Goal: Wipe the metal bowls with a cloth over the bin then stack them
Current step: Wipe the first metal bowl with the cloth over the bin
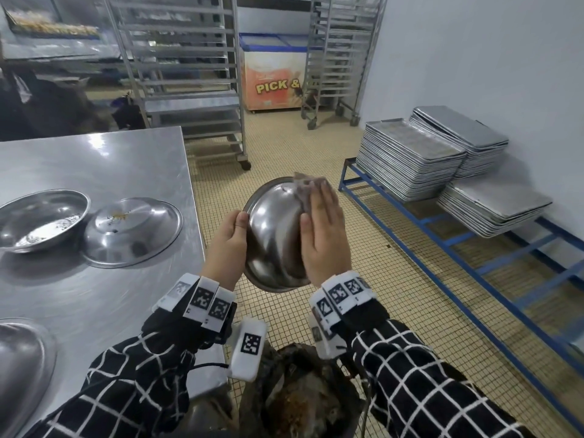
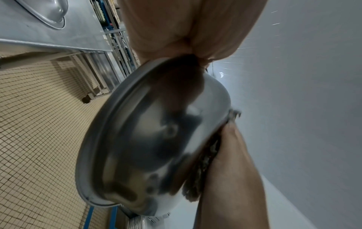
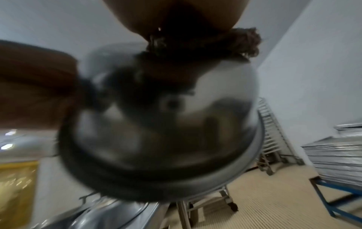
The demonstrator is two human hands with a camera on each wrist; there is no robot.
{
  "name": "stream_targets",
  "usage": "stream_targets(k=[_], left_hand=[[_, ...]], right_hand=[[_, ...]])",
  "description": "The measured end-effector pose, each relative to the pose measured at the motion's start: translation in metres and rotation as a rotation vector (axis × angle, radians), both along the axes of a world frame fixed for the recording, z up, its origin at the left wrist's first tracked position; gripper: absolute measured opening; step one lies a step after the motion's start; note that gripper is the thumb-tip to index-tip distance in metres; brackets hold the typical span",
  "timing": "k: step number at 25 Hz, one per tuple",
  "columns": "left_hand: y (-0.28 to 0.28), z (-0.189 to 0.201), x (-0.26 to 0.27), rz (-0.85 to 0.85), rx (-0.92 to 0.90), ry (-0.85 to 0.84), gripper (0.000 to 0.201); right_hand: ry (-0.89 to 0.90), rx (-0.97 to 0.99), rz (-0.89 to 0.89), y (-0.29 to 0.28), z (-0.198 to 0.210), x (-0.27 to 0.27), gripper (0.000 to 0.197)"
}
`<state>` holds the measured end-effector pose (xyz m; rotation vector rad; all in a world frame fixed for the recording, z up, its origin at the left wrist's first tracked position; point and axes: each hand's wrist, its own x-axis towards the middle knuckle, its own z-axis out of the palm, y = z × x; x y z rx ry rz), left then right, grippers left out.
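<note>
Out over the floor, beyond the bin (image 1: 303,403), a metal bowl (image 1: 273,238) is held tilted with its rounded outside toward me. My left hand (image 1: 232,230) grips the bowl's left rim, thumb on the outside. My right hand (image 1: 322,226) lies flat with straight fingers, pressing a brownish cloth (image 1: 308,184) against the bowl's right outer side. The cloth pokes out past the fingertips. In the left wrist view the bowl (image 2: 156,147) fills the middle, with the cloth (image 2: 203,164) squeezed under the right hand (image 2: 231,178). The right wrist view is blurred: the bowl (image 3: 166,124), with the cloth (image 3: 243,43) on top.
The steel table (image 1: 104,311) at left carries an upright bowl (image 1: 41,219) with crumbs, an upside-down bowl (image 1: 132,232) and another bowl (image 1: 22,368) at the near corner. Stacked baking trays (image 1: 442,153) sit on a blue frame (image 1: 442,235) at right. Tray racks (image 1: 189,74) stand behind.
</note>
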<state>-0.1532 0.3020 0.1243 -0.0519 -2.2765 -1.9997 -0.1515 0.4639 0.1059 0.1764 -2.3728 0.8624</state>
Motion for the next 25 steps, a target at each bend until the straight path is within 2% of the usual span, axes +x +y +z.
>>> stream_targets(k=[3, 5, 9, 13, 17, 19, 22, 25], left_hand=[[-0.003, 0.004, 0.0, 0.039, 0.026, 0.004, 0.028], [-0.006, 0.003, 0.0, 0.087, 0.058, -0.011, 0.029], [-0.002, -0.002, 0.0, 0.118, 0.047, -0.007, 0.029], [0.005, -0.003, 0.002, 0.048, 0.092, -0.038, 0.027], [0.008, 0.001, 0.006, 0.022, 0.062, -0.053, 0.027], [0.005, 0.002, 0.006, 0.051, 0.093, -0.058, 0.027], [0.001, -0.005, -0.001, 0.08, 0.163, -0.085, 0.029], [0.002, -0.01, -0.003, 0.107, 0.149, -0.078, 0.032]], right_hand=[[-0.15, -0.195, -0.065, 0.019, -0.014, -0.001, 0.05], [-0.143, -0.215, -0.041, 0.018, -0.033, 0.011, 0.052], [-0.048, -0.024, 0.064, -0.014, -0.048, 0.033, 0.055], [0.067, 0.065, 0.146, -0.033, -0.016, 0.029, 0.052], [0.059, -0.067, 0.019, -0.01, 0.004, 0.003, 0.049], [-0.008, -0.199, -0.049, 0.007, -0.005, 0.0, 0.047], [-0.077, -0.417, -0.041, 0.015, -0.032, 0.015, 0.048], [-0.116, -0.377, -0.011, 0.004, -0.05, 0.029, 0.05]])
